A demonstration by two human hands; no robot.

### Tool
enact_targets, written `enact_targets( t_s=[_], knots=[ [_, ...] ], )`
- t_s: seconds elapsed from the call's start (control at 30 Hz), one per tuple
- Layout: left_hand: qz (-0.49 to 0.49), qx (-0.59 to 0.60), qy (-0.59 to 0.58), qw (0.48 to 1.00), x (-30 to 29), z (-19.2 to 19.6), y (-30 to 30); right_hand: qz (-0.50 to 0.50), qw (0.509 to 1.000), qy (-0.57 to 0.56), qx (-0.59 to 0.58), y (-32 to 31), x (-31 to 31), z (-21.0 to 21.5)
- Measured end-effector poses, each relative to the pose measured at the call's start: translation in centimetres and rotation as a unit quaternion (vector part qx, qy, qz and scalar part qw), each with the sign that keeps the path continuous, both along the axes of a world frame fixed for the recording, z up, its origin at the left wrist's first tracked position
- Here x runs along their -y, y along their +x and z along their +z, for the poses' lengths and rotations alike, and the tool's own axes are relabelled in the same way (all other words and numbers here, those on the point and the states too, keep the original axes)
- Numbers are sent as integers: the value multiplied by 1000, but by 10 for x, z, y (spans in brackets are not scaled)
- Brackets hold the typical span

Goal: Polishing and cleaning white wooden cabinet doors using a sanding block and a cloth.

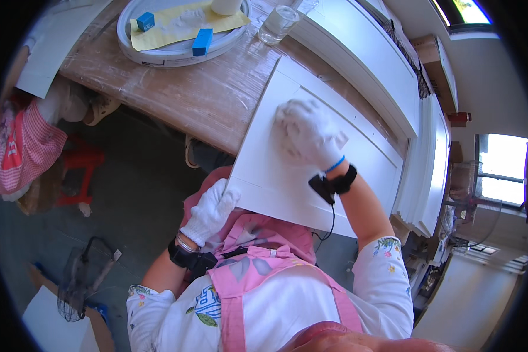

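A white cabinet door panel [358, 176] with a recessed middle lies tilted over the near edge of a wrapped wooden table [199, 97]. My right hand [306, 134], in a white glove, presses flat on the panel's upper left part; whether anything lies under the palm is hidden. My left hand [211, 212], also in a white glove, grips the panel's near left corner from the side. Both wrists carry black bands.
A round white tray [158, 56] on the table holds a yellow sheet [176, 26] and two blue blocks [203, 42]. A clear glass [277, 24] stands beside it. More white panels [428, 164] are stacked at the right. A person in red check [23, 146] sits at left.
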State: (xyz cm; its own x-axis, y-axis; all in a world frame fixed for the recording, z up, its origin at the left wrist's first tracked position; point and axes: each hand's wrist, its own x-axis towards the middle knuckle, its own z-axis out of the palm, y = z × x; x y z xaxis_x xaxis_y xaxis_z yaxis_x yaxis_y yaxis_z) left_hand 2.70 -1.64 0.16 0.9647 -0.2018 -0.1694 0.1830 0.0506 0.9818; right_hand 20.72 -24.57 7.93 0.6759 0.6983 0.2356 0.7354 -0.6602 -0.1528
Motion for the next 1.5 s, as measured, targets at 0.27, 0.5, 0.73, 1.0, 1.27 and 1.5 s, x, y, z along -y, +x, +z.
enact_targets(
  t_s=[0.27, 0.5, 0.73, 1.0, 1.27, 1.5],
  knots=[
    [2, 0, -18, 1000, 2, -7, 0, -122, 991, -47, 22, 15, 44, 6],
    [23, 42, 52, 997, -1, -6, -3, -239, 950, 25, -200, 13, 32, 32],
    [-10, 28, -28, 999, -2, -8, 2, -81, 997, 6, -15, -3, -36, 8],
    [11, 151, 103, 983, 0, -15, -11, -75, 995, -69, -19, -25, -41, 0],
    [41, 42, 121, 991, 1, -7, -13, -53, 994, -43, -90, -70, -51, 4],
    [11, -104, -106, 989, -1, 2, -6, -12, 993, -15, -115, -63, -43, 5]
  ],
)
